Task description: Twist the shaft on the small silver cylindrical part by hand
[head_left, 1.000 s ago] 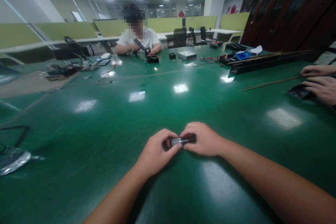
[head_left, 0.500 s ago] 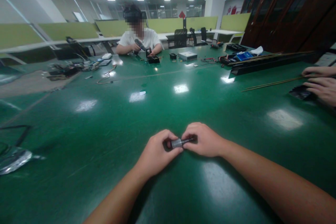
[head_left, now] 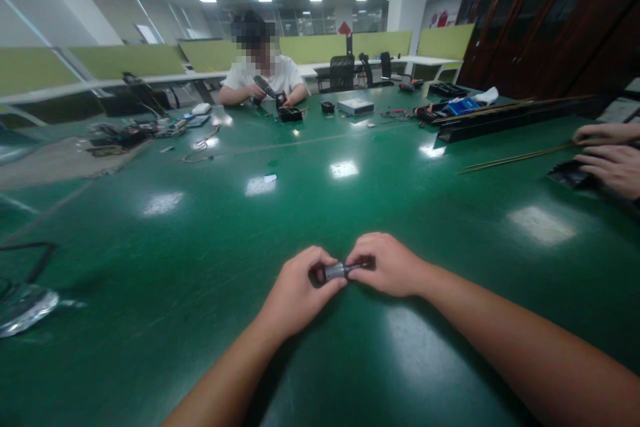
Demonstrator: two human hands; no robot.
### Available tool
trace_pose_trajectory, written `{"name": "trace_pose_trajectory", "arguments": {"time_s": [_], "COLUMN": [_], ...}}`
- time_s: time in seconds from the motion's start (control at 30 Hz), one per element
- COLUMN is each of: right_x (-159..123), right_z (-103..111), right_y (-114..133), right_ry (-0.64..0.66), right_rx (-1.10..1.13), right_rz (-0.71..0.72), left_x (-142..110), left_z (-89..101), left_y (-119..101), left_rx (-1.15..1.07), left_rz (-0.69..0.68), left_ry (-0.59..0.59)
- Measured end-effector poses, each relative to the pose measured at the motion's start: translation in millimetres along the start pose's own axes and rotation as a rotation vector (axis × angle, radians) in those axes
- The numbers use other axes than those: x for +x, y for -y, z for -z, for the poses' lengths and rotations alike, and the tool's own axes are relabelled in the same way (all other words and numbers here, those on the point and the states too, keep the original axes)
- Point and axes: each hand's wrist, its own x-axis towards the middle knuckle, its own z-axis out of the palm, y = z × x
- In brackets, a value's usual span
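Low over the green table [head_left: 210,320], my two hands meet at a small silver metal cylinder [head_left: 334,271] that lies sideways. A thin dark shaft [head_left: 357,267] sticks out of its right end. My left hand [head_left: 300,290] grips the cylinder between thumb and fingers and covers its left end. On the other side, my right hand [head_left: 387,267] is closed in a pinch around the shaft, whose far end its fingers partly hide. The exact kind of part is too small to make out.
Across the table a person [head_left: 263,80] handles a dark tool over a black tray [head_left: 290,113]. At the right, another person's hands [head_left: 610,160] hold thin rods near a long black channel [head_left: 500,121]. Cables and parts [head_left: 135,133] lie far left; shiny foil [head_left: 30,310] lies nearer.
Both hands keep their hold on the metal cylinder, which seems to have tilted or turned very slightly. The whole view has shifted a little.
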Motion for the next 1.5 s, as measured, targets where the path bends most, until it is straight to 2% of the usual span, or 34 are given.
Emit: {"name": "trace_pose_trajectory", "arguments": {"time_s": [1.03, 1.33, 1.5], "right_x": [-2, -3, -4], "right_z": [7, 11, 13], "right_y": [-1, -5, -6], "right_ry": [0.038, 0.021, 0.019], "right_rx": [-0.015, -0.016, -0.019], "right_rz": [-0.031, 0.019, 0.002], "left_x": [0, -1, -1], "left_z": [1.3, 0.6, 0.4], "left_y": [0, 0, 0], "left_rx": [0.012, -0.004, 0.001], "left_rz": [-0.001, -0.004, -0.005], "left_ry": [0.006, 0.004, -0.001]}}
